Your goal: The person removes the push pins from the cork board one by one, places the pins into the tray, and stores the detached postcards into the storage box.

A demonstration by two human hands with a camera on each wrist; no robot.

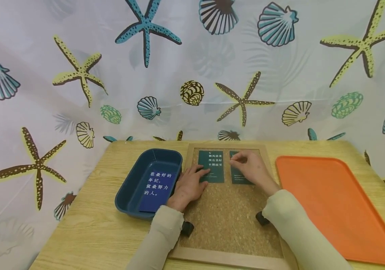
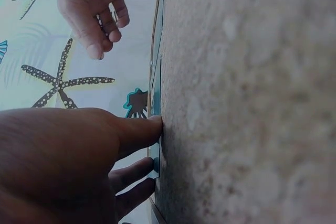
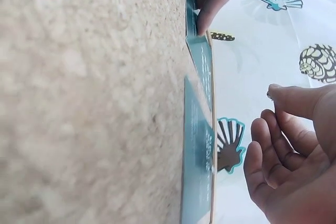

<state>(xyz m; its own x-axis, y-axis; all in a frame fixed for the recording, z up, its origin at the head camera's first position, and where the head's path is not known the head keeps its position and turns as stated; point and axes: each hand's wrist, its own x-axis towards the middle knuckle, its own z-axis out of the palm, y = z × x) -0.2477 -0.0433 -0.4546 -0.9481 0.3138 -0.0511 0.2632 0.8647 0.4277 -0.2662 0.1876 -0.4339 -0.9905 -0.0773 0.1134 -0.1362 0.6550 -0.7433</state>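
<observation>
Green card [image 1: 215, 169] on the left and a second green card [image 1: 240, 178] on the right lie side by side, slightly apart, near the far edge of a wood-framed corkboard [image 1: 233, 217]. Our left grip [image 1: 190, 184] is loose, its spread fingers resting on the left card. Our right grip [image 1: 251, 167] is bent above the right one, thumb and forefinger tips close together; we cannot tell whether they hold something tiny. Left of the board we see a dark blue tray [image 1: 125, 180] with a blue card [image 1: 155, 193] inside; right of it, an orange tray [image 1: 341, 210], all on the wooden bench [image 1: 87, 225].
</observation>
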